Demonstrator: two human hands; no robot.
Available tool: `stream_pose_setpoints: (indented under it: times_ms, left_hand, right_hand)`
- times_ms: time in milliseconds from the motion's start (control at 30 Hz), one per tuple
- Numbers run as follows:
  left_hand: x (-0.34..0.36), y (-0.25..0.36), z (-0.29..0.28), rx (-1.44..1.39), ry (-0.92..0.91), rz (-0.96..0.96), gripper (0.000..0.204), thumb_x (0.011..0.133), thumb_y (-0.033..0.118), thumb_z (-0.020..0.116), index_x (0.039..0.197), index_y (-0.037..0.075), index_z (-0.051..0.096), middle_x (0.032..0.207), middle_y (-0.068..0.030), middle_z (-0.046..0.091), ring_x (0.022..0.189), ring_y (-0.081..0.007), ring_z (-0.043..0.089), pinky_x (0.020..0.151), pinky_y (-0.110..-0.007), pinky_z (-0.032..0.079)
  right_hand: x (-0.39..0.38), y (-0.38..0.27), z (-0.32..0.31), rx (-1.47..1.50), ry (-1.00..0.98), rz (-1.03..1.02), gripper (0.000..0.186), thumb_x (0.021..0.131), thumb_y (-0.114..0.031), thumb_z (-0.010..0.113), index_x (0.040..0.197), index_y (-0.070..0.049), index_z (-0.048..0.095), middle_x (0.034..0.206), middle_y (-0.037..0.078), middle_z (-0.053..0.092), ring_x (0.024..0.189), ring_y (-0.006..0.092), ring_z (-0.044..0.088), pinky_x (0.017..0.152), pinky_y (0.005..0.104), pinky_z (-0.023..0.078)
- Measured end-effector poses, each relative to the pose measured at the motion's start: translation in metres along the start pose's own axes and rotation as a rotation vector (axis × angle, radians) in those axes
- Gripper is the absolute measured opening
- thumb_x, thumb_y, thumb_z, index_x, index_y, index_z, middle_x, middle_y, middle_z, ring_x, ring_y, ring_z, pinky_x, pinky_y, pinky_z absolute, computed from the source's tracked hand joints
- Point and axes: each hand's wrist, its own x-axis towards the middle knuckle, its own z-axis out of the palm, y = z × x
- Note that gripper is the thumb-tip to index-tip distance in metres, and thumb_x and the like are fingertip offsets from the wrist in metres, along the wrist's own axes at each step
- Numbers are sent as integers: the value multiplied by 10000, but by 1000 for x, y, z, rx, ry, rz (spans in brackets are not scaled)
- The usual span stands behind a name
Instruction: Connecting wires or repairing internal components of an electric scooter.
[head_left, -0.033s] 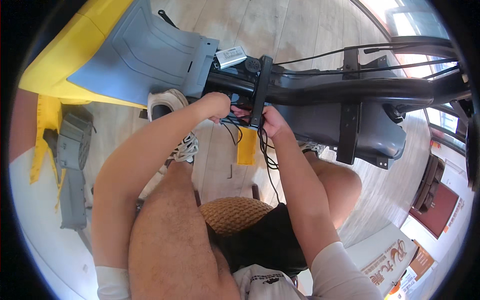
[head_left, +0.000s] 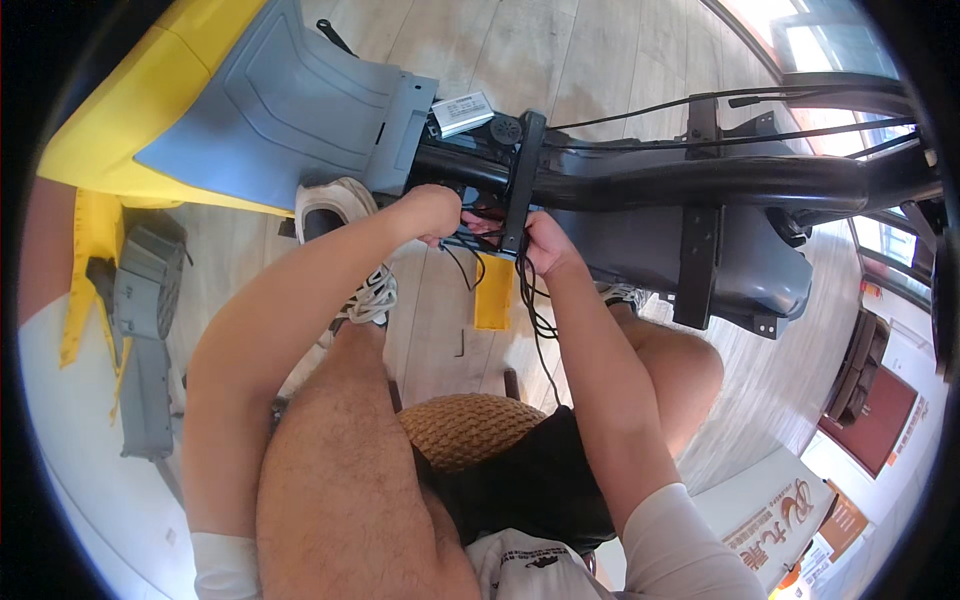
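Head view: the left hand (head_left: 434, 212) curls narrow, its hold hidden; the right hand (head_left: 547, 243) bends around a flat black bracket (head_left: 523, 183) among thin, looping cables (head_left: 523, 275), grip unclear.

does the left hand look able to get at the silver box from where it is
Probably yes: the silver box lies uncovered, though the left hand would likely have to reach over the black tube between them.
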Motion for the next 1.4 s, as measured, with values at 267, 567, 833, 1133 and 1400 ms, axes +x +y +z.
stream_pose_setpoints:
  times_ms: [267, 567, 833, 1133, 1400]
  left_hand:
    - [-16, -13, 30, -12, 667, 173, 97, 723, 14, 641, 766, -61, 685, 789, -268, 672, 784, -412, 684, 731, -440, 563]
    - [-38, 2, 23, 118, 778, 172, 101, 754, 17, 615, 760, -10, 712, 799, -236, 684, 800, -372, 697, 724, -426, 572]
    - [-82, 6, 1, 209, 799, 104, 112, 753, 52, 624, 769, 27, 732, 801, -181, 706, 789, -328, 709, 707, -404, 575]
    - [-104, -15, 23, 218, 321, 255, 236, 780, 160, 567, 786, -25, 712, 842, -250, 682, 863, -394, 678, 772, -468, 534]
    - [-97, -18, 12, 134, 375, 323, 339, 816, 290, 571, 804, -29, 686, 825, -262, 661, 819, -420, 657, 753, -472, 518]
  right_hand:
    - [1, -3, 8, 42, 72, 55, 360, 936, -33, 387, 1233, 124, 514, 1209, 286, 611, 991, 316, 676, 898, 381, 558]
    - [-29, 0, 27, -577, 543, -153, 340, 897, 8, 484, 1228, 73, 523, 1026, 155, 676, 889, 248, 670, 786, 331, 548]
    - [-103, -4, 56, -1526, 672, -430, 533, 767, -23, 625, 1278, 19, 482, 1131, 275, 589, 1034, 388, 595, 874, 441, 488]
    - [-176, 46, 139, -1930, 407, -703, 538, 813, -11, 612, 1332, -8, 468, 1309, 255, 495, 1188, 447, 512, 989, 462, 446]
    - [-86, 76, 111, -1560, 175, -288, 471, 842, -32, 574, 1296, 41, 474, 1251, 282, 537, 1127, 419, 559, 943, 436, 477]
